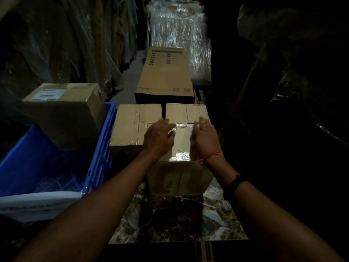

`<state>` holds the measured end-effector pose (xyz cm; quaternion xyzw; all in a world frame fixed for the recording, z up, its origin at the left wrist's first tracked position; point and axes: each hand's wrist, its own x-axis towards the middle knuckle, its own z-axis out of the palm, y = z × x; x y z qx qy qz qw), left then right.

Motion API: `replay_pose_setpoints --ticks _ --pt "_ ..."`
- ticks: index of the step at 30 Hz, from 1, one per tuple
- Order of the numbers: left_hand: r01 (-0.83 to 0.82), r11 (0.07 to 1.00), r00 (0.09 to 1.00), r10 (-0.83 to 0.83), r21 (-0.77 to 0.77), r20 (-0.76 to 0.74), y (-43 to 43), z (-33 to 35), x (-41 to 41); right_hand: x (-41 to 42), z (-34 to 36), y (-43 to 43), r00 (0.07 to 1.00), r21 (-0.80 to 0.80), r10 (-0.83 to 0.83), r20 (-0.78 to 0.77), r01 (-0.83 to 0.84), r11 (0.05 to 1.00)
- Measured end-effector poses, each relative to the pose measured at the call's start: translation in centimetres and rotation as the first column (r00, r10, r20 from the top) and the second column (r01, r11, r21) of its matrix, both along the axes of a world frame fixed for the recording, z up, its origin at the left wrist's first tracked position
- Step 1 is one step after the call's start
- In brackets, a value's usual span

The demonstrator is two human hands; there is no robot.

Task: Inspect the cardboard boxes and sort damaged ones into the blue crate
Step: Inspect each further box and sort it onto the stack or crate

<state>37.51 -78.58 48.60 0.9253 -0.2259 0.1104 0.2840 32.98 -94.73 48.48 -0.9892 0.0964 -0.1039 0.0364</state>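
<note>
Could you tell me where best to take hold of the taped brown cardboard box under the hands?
Probably by its two opposite side walls, one from each side. The taped brown cardboard box stands upright on the marbled slab, both sides free; the left hand and right hand already rest flat near its top edges.

The nearest box (180, 176) sits on the surface (170, 220), with two boxes (132, 125) (186, 112) side by side behind it. The crate (98, 152) stands to their left, holding another box (66, 110). A long box (165, 76) lies farthest back.
</note>
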Motion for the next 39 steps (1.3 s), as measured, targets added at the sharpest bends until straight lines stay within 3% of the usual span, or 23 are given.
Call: replay_pose_setpoints --ticks 2,6,13,17,26,29,31,32,34,36,39 --pt "0.088 0.994 0.996 -0.086 0.064 -0.024 -0.6 -0.5 -0.8 0.0 -0.3 1.7 0.988 0.023 0.145 -0.062 -0.144 0.989" --pt "0.113 0.975 0.994 -0.109 0.191 -0.03 -0.9 -1.6 -1.6 -0.7 -1.6 3.2 0.981 0.196 0.169 -0.091 -0.149 0.969" --pt "0.157 0.963 0.985 -0.137 0.22 -0.102 -0.9 0.0 -1.9 -0.4 -0.6 2.4 0.967 0.174 0.182 -0.178 -0.151 0.973" --pt "0.04 0.931 0.994 0.0 0.362 -0.109 1.4 -0.5 -1.1 -1.4 0.2 -0.5 0.971 0.051 0.071 -0.23 -0.061 0.997" --pt "0.08 0.901 0.971 0.027 0.426 -0.239 2.1 -0.6 -0.9 -2.1 -0.6 -1.0 0.97 0.077 0.045 -0.238 -0.027 0.997" --pt "-0.045 0.958 0.953 0.126 0.283 -0.275 2.7 -0.6 -1.5 -3.4 -0.1 -1.5 0.996 0.205 -0.048 -0.073 0.062 0.977" --pt "-0.182 0.978 0.91 0.205 0.097 -0.361 3.4 -0.6 -2.0 -4.4 -0.1 -2.1 0.984 0.424 -0.174 0.026 0.147 0.894" --pt "-0.25 0.968 0.866 0.221 -0.006 -0.448 3.7 -0.6 -2.1 -4.7 -0.3 -2.5 0.972 0.567 -0.233 0.004 0.19 0.802" --pt "-0.415 0.886 0.727 0.188 -0.205 -0.66 4.0 -0.8 -2.1 -5.2 -0.7 -2.9 0.949 0.818 -0.304 -0.079 0.236 0.524" --pt "-0.546 0.783 0.577 0.093 -0.299 -0.811 3.9 -0.6 -2.3 -5.3 -0.8 -2.5 0.934 0.926 -0.327 -0.146 0.246 0.288" --pt "-0.57 0.762 0.541 0.067 -0.307 -0.838 3.7 -0.2 -2.6 -5.1 -1.2 -2.3 0.921 0.938 -0.342 -0.188 0.271 0.215"
